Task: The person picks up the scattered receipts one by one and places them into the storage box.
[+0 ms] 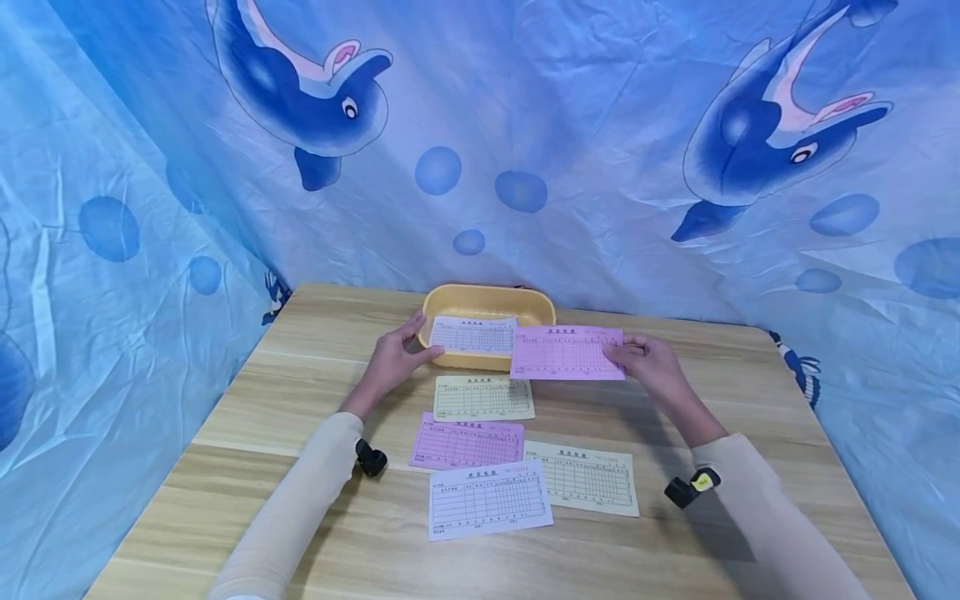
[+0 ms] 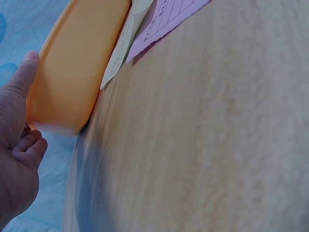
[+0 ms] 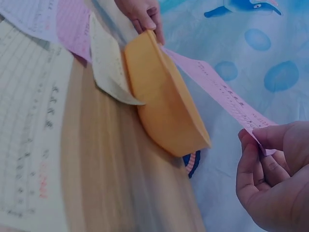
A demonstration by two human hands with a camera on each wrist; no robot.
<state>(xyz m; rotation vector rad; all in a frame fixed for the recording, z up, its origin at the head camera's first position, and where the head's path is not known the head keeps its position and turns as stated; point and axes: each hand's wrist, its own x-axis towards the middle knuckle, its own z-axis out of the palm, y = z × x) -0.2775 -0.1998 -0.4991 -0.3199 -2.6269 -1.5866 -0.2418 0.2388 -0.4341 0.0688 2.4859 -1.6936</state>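
Note:
In the head view my right hand (image 1: 648,362) pinches the right edge of a pink receipt slip (image 1: 566,353), held up over the front right corner of a yellow plastic basin (image 1: 491,362). Thumb and fingertips meet on the slip's edge in the right wrist view. My left hand (image 1: 392,360) grips the left end of the basin, its thumb along the rim in the left wrist view. A white slip (image 1: 474,335) lies in the basin. In front of it, on the table, is a pale yellow slip (image 1: 480,398).
Nearer on the wooden table (image 1: 300,367) lie another pink slip (image 1: 467,443), a white slip (image 1: 489,500) overlapping it, and a second pale yellow slip (image 1: 588,479). A blue dolphin-print cloth (image 1: 570,250) hangs behind the table and along its sides.

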